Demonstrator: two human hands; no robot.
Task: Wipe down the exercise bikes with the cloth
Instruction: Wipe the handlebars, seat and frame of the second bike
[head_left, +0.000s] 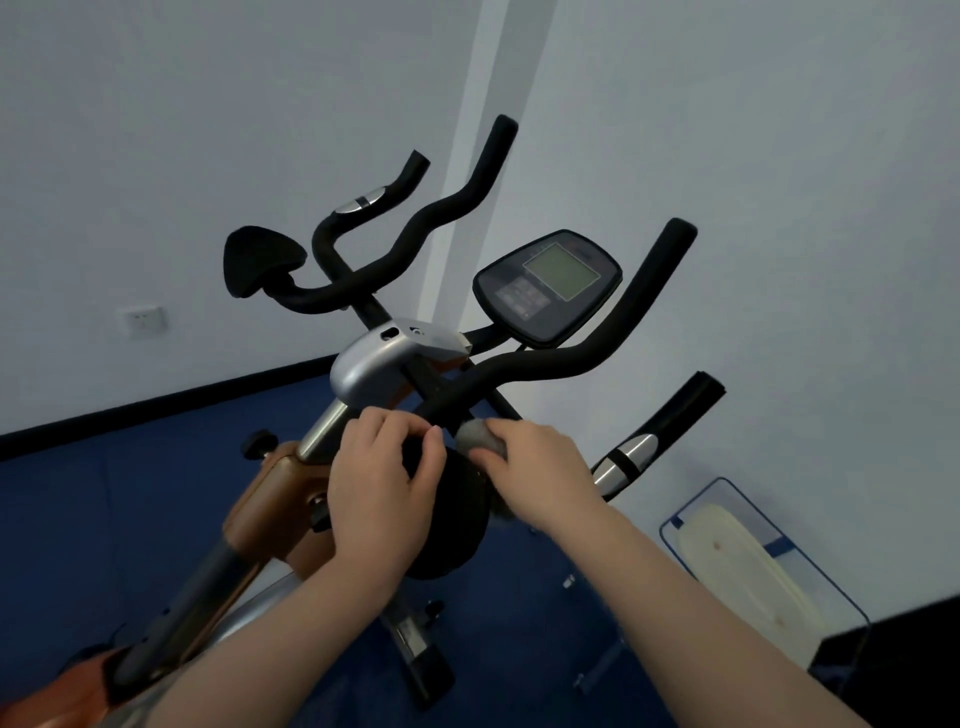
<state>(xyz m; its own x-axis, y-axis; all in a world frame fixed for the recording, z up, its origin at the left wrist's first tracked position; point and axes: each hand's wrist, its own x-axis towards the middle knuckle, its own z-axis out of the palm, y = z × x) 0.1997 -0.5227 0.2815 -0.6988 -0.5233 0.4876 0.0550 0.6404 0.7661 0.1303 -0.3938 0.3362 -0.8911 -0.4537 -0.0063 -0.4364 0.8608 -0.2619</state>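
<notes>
Head view looks down on the exercise bike (363, 374), its black handlebars (545, 358) spreading wide around the console (548, 286). Wiping seems under way at the near elbow pad (452, 519): the left hand (382, 486) curls its fingers over the pad's edge, steadying it, while the right hand (540, 470) pinches the bunched grey cloth (480, 439) just beside the bar. Next, the cloth likely needs sliding along the bar; the console crowds that path. A clear bin (753, 561) stands nearby.
</notes>
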